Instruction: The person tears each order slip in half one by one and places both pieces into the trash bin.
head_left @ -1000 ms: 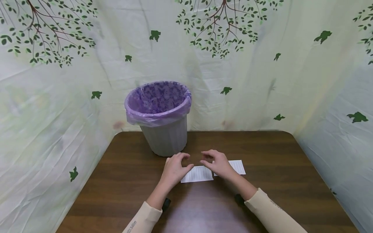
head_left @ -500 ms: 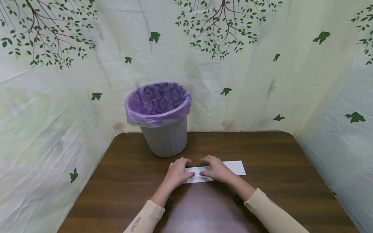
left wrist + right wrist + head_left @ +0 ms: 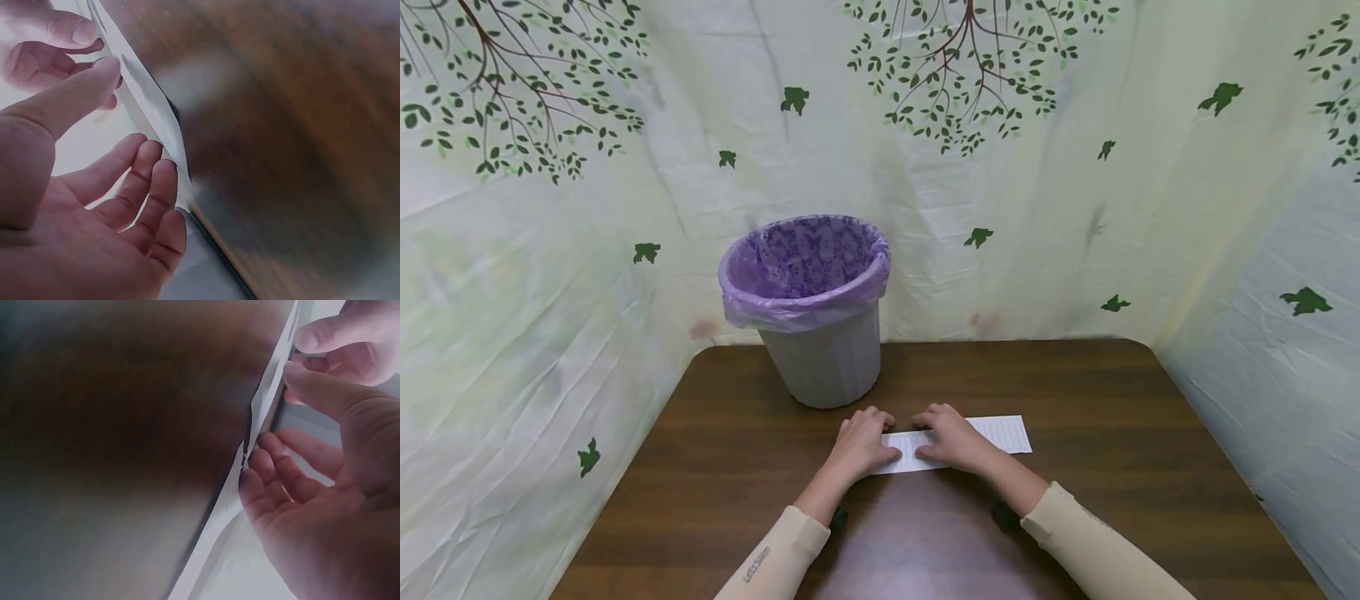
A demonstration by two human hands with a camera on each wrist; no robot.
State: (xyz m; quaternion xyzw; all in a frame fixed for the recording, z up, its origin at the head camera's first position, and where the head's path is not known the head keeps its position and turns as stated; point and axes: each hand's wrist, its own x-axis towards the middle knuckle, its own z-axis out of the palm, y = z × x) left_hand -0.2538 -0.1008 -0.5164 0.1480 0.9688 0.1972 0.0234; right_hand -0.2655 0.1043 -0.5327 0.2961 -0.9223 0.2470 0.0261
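A lined sheet of paper [image 3: 908,445] lies on the wooden table between my hands. A second lined piece [image 3: 1006,433] lies at its right, partly behind my right hand. My left hand [image 3: 859,445] rests at the left part of the first sheet, thumb on the paper and fingers loosely bent toward its far edge. Mirroring it, my right hand [image 3: 953,442] touches the same sheet near its right end. In the left wrist view, the thumb and fingertips of my left hand [image 3: 106,169] stay apart along the paper. A ragged edge [image 3: 245,453] shows by my right fingertips.
A grey waste bin [image 3: 831,367] with a purple liner [image 3: 808,310] stands at the back left of the table [image 3: 1075,392]. Behind it hangs a pale cloth [image 3: 1037,275] printed with branches and leaves.
Both hands have come down onto the left sheet from just above it. My right hand has shifted slightly nearer, uncovering more of the right piece's left side.
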